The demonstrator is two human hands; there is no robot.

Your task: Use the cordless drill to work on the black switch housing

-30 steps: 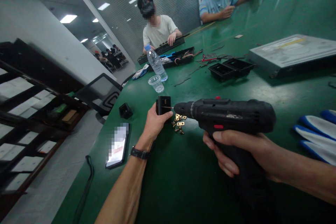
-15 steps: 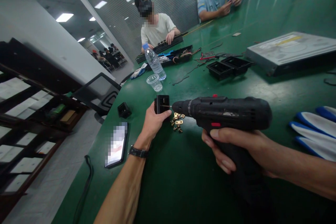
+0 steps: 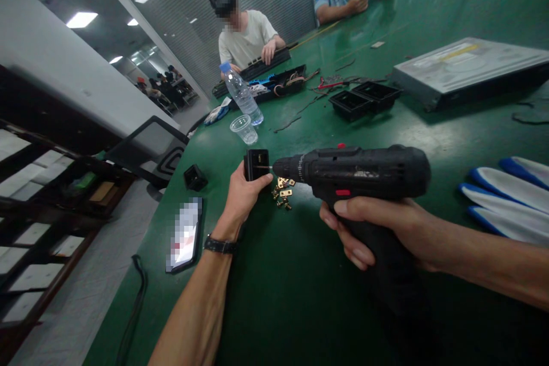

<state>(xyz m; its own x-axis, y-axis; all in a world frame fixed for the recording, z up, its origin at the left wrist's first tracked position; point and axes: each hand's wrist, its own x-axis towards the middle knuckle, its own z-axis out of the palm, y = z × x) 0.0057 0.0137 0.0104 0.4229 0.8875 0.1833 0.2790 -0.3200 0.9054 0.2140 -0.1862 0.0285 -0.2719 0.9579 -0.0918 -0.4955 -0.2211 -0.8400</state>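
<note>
green surface (image 3: 300, 286) fills most of the view, tilted, with dark shelving (image 3: 81, 218) down at the left. next comes the phone (image 3: 185, 243), lying flat, then a loose black box (image 3: 195, 177). left grip (image 3: 242, 197) is clamped round a second box (image 3: 257, 158), black and open towards the right, just below a clear cup (image 3: 244, 130). a thin bit (image 3: 266, 167) reaches into that opening; whether its tip is seated on anything, i cannot tell. the left thumb lies just beneath it, so a bit that skips sideways could catch skin. the box has only fingers to steady it, and strong torque could twist it loose. brass pieces (image 3: 285, 193) lie loose close by; a knock from box or drill could scatter them. the power drill (image 3: 355, 171) sits roughly level, with right grip (image 3: 384, 217) closed on its handle; wrist sag would lever the bit off line, perhaps bending it. farther right, a white-and-blue glove (image 3: 506, 197) lies well apart.
</note>
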